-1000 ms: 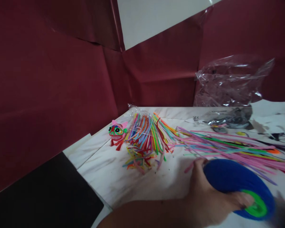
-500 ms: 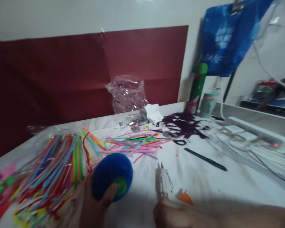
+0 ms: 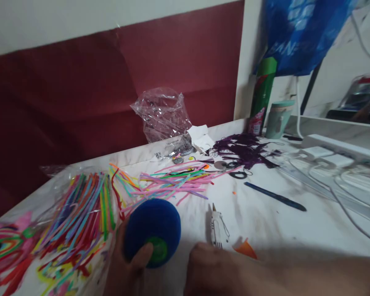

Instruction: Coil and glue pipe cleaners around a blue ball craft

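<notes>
My left hand is wrapped round a dark blue ball with a round green patch, the thumb pressing beside the patch. To its right my right hand is low over the table, with its fingers curled in; what they hold, if anything, is hidden. Just beyond that hand lies a white glue gun, tip pointing away, its rear end partly covered by the hand. An orange piece rests right of the glue gun.
Bundled coloured pipe cleaners lie at left, loose pink ones behind the ball. Further off are purple scraps, black-handled scissors and a dark blue pen-like stick. A power strip with cables runs along the right.
My right hand has moved left, away from the glue gun's rear end. The view has shifted slightly; the ball remains in my left hand.
</notes>
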A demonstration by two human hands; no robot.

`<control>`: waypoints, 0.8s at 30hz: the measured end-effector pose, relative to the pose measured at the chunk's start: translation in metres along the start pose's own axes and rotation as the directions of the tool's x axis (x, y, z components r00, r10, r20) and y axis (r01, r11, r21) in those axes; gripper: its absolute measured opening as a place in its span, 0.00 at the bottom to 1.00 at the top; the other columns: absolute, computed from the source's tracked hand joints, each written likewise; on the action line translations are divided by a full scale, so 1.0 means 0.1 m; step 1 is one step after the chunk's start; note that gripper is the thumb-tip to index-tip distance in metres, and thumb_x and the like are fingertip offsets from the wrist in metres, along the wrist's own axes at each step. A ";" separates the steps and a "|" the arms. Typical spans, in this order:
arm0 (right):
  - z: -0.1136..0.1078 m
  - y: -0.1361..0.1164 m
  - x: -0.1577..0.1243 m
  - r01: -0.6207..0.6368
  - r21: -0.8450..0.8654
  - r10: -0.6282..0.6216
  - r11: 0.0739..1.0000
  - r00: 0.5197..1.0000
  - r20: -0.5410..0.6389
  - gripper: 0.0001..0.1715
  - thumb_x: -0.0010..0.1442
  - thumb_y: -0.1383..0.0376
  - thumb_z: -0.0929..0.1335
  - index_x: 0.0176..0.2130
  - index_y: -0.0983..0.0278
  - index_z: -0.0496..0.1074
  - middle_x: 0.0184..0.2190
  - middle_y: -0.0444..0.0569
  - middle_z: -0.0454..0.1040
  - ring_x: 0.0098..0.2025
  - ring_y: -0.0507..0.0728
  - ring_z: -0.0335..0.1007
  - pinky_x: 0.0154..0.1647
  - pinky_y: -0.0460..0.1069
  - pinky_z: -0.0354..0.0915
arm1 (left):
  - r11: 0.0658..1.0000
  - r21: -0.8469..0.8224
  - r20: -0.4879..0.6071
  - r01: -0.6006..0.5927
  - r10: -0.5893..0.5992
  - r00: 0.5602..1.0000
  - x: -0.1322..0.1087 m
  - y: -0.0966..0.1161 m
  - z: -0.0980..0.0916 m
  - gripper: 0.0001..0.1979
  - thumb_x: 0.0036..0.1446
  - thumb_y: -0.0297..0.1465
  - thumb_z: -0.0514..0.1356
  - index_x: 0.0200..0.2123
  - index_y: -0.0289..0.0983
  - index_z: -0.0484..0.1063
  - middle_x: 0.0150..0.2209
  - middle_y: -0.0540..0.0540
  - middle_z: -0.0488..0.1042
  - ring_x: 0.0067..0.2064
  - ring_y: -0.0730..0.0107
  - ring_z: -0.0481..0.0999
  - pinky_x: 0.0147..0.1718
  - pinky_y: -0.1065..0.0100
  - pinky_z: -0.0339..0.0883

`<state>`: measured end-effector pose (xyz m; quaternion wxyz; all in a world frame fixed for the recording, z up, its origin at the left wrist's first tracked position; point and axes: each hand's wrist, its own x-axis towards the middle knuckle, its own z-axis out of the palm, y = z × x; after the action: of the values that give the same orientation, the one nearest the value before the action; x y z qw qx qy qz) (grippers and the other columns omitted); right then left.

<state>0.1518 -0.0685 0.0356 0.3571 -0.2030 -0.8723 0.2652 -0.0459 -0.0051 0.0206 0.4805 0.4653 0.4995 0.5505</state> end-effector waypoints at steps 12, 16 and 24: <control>-0.11 0.14 0.05 -0.582 0.256 0.636 0.772 0.698 -0.330 0.21 0.56 0.59 0.66 0.49 0.62 0.64 0.37 0.48 0.69 0.30 0.55 0.68 0.32 0.52 0.67 | 0.995 0.063 0.219 0.071 -0.083 0.972 -0.09 0.00 0.13 0.42 0.35 0.49 0.71 0.51 0.33 0.66 0.44 0.36 0.78 0.45 0.51 0.77 0.42 0.60 0.71; -0.11 0.14 0.03 -0.608 0.209 0.638 0.766 0.678 -0.364 0.21 0.55 0.58 0.67 0.46 0.63 0.64 0.35 0.49 0.69 0.34 0.58 0.67 0.35 0.54 0.66 | 0.997 0.061 0.279 0.057 -0.072 0.958 -0.16 -0.04 0.14 0.40 0.40 0.50 0.68 0.52 0.33 0.64 0.45 0.36 0.77 0.47 0.50 0.76 0.45 0.57 0.70; -0.15 0.13 0.05 -0.606 0.215 0.641 0.765 0.689 -0.337 0.16 0.53 0.58 0.69 0.39 0.62 0.65 0.30 0.45 0.70 0.31 0.55 0.66 0.31 0.49 0.64 | 0.993 0.065 0.297 0.101 -0.115 0.948 -0.21 -0.01 0.16 0.44 0.39 0.48 0.70 0.56 0.33 0.63 0.51 0.35 0.74 0.51 0.46 0.74 0.46 0.56 0.69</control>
<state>0.1619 -0.0509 0.0390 0.4208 -0.5202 -0.6490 0.3620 -0.0277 -0.0239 0.0196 0.5687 0.5269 0.4588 0.4340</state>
